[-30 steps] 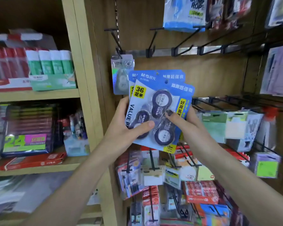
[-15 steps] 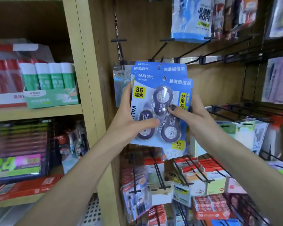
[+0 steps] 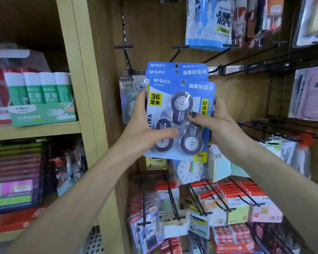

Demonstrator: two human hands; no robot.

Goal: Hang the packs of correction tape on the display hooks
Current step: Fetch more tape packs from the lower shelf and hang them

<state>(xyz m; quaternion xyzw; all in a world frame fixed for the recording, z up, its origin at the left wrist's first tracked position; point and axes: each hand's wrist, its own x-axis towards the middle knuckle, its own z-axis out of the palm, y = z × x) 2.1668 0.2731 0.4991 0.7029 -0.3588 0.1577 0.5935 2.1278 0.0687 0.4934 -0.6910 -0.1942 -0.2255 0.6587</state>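
From the head view, the green open box on the wooden shelf at your left holds a row of upright glue sticks. Your left hand and right hand are both clamped on a fanned stack of blue correction tape packs, thumbs across the front blister (three round dispensers show in it). You hold the stack up against the wooden back panel, its punched holes just under an empty black display hook. A clear pack on the neighbouring hook is partly hidden behind the stack. Below hang sticky notes.
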